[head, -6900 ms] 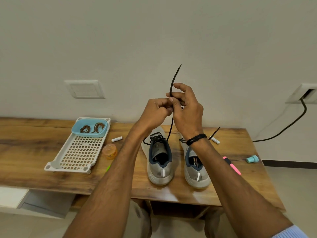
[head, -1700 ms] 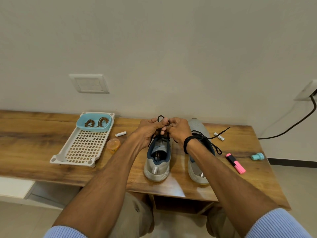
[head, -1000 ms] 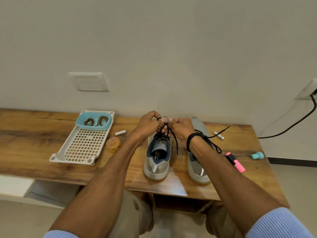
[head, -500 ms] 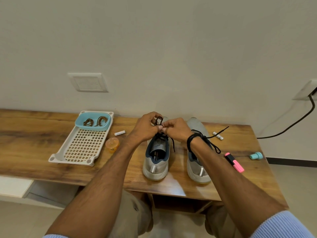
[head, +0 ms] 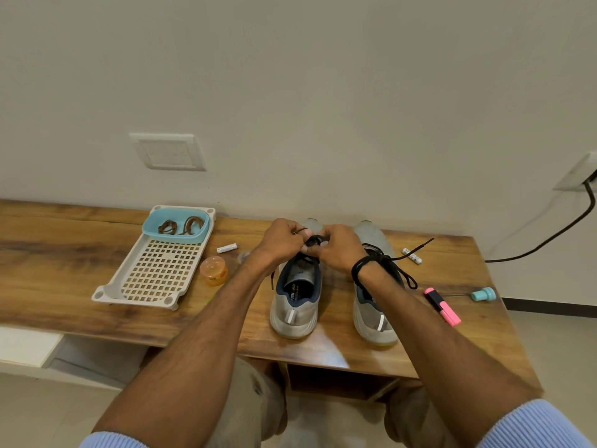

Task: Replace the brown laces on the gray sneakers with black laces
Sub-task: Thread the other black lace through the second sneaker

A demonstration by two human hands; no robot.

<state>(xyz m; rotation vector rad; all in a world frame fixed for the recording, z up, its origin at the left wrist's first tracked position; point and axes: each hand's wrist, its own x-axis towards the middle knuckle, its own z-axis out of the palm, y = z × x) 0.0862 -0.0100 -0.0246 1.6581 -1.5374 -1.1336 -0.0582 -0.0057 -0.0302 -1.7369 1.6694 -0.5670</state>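
Since everything sits on the wooden table (head: 64, 286), I'll place stuff off the left sneaker (head: 298, 305). Well to the left of it is a white slotted tray (head: 155, 276), with a blue bowl (head: 176, 236) parked in its far end and the brown laces (head: 168, 226) curled up inside. A little orange jar (head: 213, 271) stands between the tray and that sneaker; can't tell what's in it. Just right of it is the right sneaker (head: 374, 321), wearing its own lace (head: 381, 255) with loose ends trailing. Over the left sneaker's front, the left hand (head: 282, 242) and right hand (head: 339, 250) are knuckle to knuckle, fingers curled in tight, both pinching the black lace (head: 312, 242) threaded into that shoe.
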